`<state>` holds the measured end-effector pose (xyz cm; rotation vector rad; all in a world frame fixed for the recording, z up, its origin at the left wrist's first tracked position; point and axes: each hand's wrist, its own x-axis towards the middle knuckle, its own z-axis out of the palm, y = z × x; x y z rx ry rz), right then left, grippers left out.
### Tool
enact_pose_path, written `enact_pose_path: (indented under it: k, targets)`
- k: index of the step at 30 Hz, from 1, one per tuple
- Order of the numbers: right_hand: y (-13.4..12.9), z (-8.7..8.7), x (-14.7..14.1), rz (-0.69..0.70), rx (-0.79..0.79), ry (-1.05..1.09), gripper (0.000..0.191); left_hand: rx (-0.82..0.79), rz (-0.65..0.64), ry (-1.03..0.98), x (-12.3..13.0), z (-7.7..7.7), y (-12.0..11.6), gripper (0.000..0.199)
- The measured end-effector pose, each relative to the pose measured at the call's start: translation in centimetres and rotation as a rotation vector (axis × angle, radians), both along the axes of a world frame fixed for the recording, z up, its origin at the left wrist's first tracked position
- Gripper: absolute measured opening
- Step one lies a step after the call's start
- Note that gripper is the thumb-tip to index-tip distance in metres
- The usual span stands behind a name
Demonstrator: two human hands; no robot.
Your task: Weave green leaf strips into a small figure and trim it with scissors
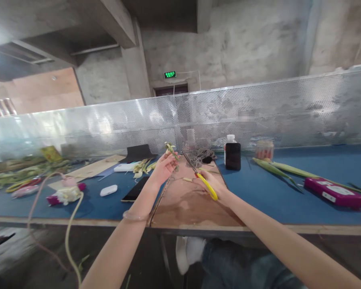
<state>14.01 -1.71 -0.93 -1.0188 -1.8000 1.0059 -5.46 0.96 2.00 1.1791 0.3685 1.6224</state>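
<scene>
My left hand is closed around a small sprig of pale green leaves or petals, raised above the far part of the brown board. A bracelet circles that wrist. In my right hand is a pair of scissors with yellow handles, its dark blades pointing up and left towards the left hand. The blade tips are close to the sprig; whether they touch it I cannot tell. Behind the blades lies a tangle of grey string.
A dark phone leans upright against a white-capped bottle. Further right are a jar, long green leaves and a magenta box. On the left are a white case, a dark tablet, cables and piled leaves.
</scene>
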Motion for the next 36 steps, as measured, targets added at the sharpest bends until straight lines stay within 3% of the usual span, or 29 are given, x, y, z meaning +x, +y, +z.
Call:
enact_pose_path:
  k: [12, 25, 36]
  targets:
    - [-0.23, -0.31, -0.08, 0.068, -0.016, -0.016, 0.028, -0.007, -0.048, 0.001, -0.15, 0.00, -0.01, 0.018]
    - [0.16, -0.25, -0.15, 0.009, 0.024, -0.033, 0.031, -0.142, -0.126, 0.061, -0.15, -0.53, 0.45, 0.020]
    - [0.33, -0.35, -0.32, -0.015, 0.017, -0.021, 0.029, -0.140, -0.112, 0.083, -0.10, -0.68, 0.63, 0.019]
